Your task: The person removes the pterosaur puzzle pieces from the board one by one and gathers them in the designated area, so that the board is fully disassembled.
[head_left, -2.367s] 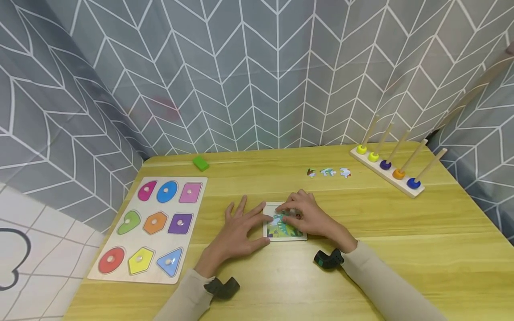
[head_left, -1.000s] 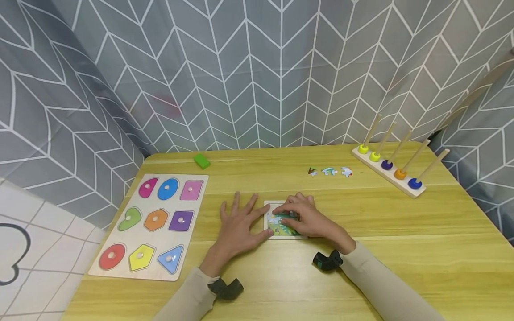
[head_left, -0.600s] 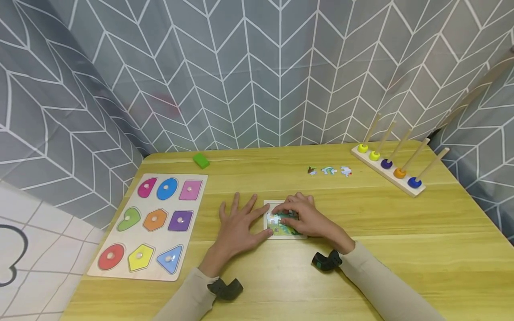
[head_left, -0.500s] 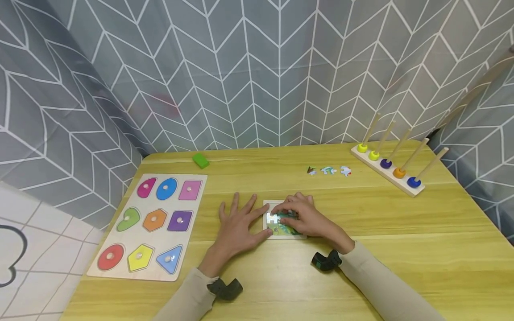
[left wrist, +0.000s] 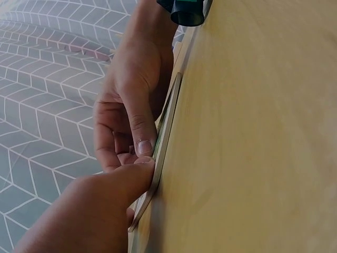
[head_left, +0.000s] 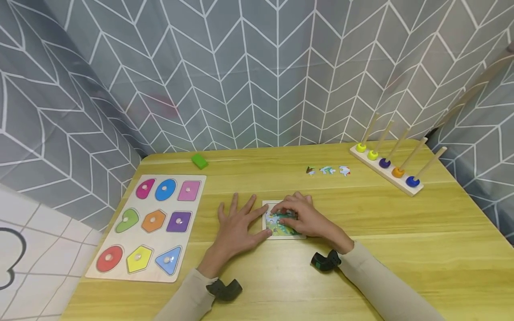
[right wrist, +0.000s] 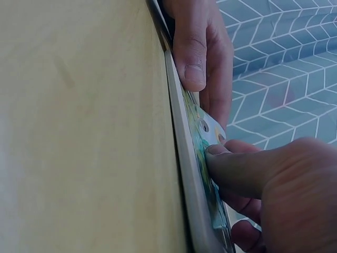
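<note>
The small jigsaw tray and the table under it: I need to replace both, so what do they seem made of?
Jigsaw tray: likely pale wood or board with a glossy printed picture; its plain edge shows at both wrists. Table: wood or wood-look laminate, yellowish, visible grain, smooth satin sheen.

A person's left hand (head_left: 237, 225) lies flat on a yellow wooden table (head_left: 401, 249), fingers spread, thumb against the left edge of a small jigsaw (head_left: 281, 224). The right hand (head_left: 307, 218) rests on the jigsaw, fingertips pressing its upper part. A shape board (head_left: 150, 225) lies to the left, a green block (head_left: 199, 161) behind it. Three loose pieces (head_left: 327, 170) and a peg rack (head_left: 387, 169) sit far right, before a grey patterned curtain (head_left: 257, 71).
</note>
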The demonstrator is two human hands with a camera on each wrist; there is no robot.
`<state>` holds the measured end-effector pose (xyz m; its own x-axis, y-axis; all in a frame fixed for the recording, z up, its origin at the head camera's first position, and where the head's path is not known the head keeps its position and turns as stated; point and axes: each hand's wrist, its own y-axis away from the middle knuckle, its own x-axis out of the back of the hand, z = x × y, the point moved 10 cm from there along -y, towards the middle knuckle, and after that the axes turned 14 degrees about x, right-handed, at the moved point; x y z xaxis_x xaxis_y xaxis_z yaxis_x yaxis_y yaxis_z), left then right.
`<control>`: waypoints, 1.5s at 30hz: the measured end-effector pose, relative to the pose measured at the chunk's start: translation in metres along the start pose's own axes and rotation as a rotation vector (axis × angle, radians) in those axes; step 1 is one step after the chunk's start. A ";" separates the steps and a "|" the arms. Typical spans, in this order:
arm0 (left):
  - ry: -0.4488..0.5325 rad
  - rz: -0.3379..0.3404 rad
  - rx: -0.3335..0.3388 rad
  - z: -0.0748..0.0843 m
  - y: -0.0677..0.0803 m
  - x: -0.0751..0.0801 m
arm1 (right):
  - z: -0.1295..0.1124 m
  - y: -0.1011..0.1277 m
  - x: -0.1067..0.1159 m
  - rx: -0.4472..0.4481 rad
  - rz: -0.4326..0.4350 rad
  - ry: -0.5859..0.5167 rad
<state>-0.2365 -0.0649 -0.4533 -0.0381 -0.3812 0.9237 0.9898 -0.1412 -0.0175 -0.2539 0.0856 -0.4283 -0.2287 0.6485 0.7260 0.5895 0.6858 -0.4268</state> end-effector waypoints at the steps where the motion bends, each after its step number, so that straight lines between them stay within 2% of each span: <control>1: 0.002 0.001 0.000 0.000 0.000 0.000 | 0.000 0.000 0.000 0.003 0.003 -0.004; 10: 0.015 0.009 -0.003 0.000 0.000 0.001 | -0.003 -0.003 0.002 0.028 0.055 -0.048; 25: 0.013 0.005 -0.004 0.000 0.000 0.002 | 0.002 -0.003 -0.001 -0.016 0.120 -0.129; 30: 0.010 0.007 -0.002 0.000 0.001 0.002 | 0.008 0.000 0.003 -0.067 0.164 -0.173; 34: 0.004 0.008 -0.002 0.000 0.001 0.002 | 0.015 0.003 0.009 -0.110 0.201 -0.160; 45: 0.012 0.006 0.007 0.001 0.001 0.002 | 0.044 0.019 0.034 -0.190 0.296 -0.216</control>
<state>-0.2351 -0.0652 -0.4516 -0.0333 -0.3930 0.9189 0.9910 -0.1321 -0.0206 -0.2849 0.1348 -0.4358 -0.1736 0.8767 0.4486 0.7820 0.3996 -0.4783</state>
